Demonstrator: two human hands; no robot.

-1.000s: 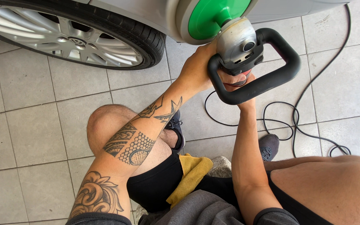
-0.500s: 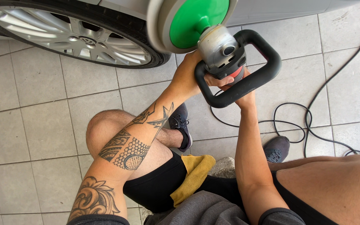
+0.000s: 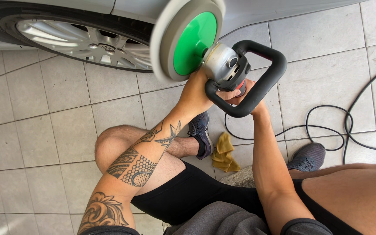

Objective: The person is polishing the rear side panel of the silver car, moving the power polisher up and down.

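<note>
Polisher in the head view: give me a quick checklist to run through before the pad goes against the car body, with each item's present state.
1. Both hands on the tool: ok. The left hand grips the polisher by its silver head; the right hand holds its body inside the black loop handle.
2. Pad seated on the green backing plate: ok, as far as it shows.
3. Pad face clean: cannot tell, it faces away.
4. Power cord clear of the pad: ok, it lies coiled on the tiles to the right.
5. Yellow cloth out of the way: ok, on the floor between the shoes.
</note>
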